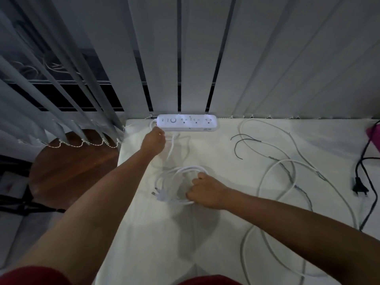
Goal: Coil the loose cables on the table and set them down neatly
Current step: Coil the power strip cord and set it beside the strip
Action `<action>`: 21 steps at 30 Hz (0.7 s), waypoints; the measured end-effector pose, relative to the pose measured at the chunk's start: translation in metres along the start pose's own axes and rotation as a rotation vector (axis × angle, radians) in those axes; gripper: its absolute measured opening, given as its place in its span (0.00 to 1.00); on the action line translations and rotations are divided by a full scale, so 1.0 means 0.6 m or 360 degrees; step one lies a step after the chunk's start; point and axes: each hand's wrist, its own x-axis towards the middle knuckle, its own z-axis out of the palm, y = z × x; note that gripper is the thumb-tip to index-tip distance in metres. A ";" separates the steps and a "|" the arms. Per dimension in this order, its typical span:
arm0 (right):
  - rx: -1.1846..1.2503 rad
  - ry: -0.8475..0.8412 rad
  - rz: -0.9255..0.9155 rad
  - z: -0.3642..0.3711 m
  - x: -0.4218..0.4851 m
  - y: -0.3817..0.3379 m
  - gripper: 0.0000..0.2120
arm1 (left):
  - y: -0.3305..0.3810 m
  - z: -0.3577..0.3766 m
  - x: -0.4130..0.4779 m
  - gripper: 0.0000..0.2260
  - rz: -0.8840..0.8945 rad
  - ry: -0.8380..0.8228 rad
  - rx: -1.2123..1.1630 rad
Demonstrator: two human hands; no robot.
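The right hand (205,192) holds the white coil (178,168) in the middle of the tabletop (144,233), the left hand (154,140) grips its cord (171,150) by the power strip (187,122) at the back edge, and a hard tug could drag the strip or spill the loops.

left hand (153,140) reaches far forward, right hand (205,191) nearer, both gripping.

Pink object (375,137) cropped at right edge, black cable (357,171) too

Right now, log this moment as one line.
left hand grips cord by power strip | right hand holds white coil | loose cables uncoiled at right
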 end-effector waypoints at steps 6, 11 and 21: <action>-0.0297 0.0059 -0.0191 -0.015 0.036 0.057 0.03 | 0.028 -0.009 -0.045 0.19 0.0022 -0.0058 -0.0546; -0.0378 0.0037 -0.0139 -0.018 0.043 0.085 0.07 | 0.032 0.000 -0.045 0.05 0.0297 -0.0402 0.0092; 0.0838 0.0562 0.0753 -0.011 0.000 0.067 0.08 | 0.017 -0.021 -0.012 0.08 -0.0172 -0.0270 -0.0590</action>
